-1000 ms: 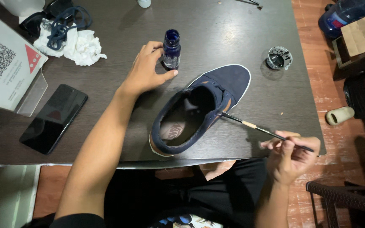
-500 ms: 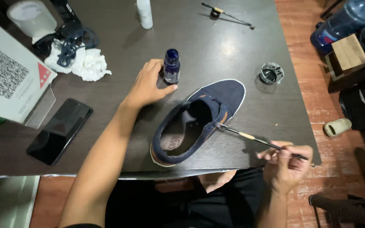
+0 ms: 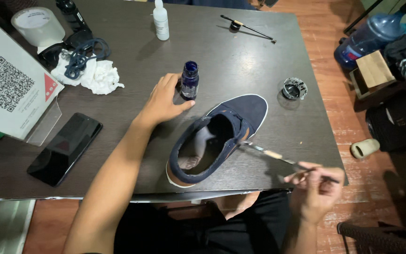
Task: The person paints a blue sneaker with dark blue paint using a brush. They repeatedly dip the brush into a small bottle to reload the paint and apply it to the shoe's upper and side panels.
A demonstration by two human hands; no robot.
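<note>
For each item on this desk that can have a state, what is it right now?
Small blue bottle: uncapped, upright, left hand touching it.
Navy shoe: unlaced, lying on the table.
Paintbrush: held by right hand, tip at the shoe's side.
White dropper bottle: capped, upright.
Phone: screen dark.
Small round dish: open, dark inside.

Both forearms are bare from elbow to wrist, with no sleeve, watch, bracelet or ring visible on them. The left hand (image 3: pixel 163 99), left of centre in the frame, and the right hand (image 3: pixel 316 192), at the lower right, wear no gloves. Along the bottom edge, at centre, the lap is covered in plain black clothing, creased in soft folds.
</note>
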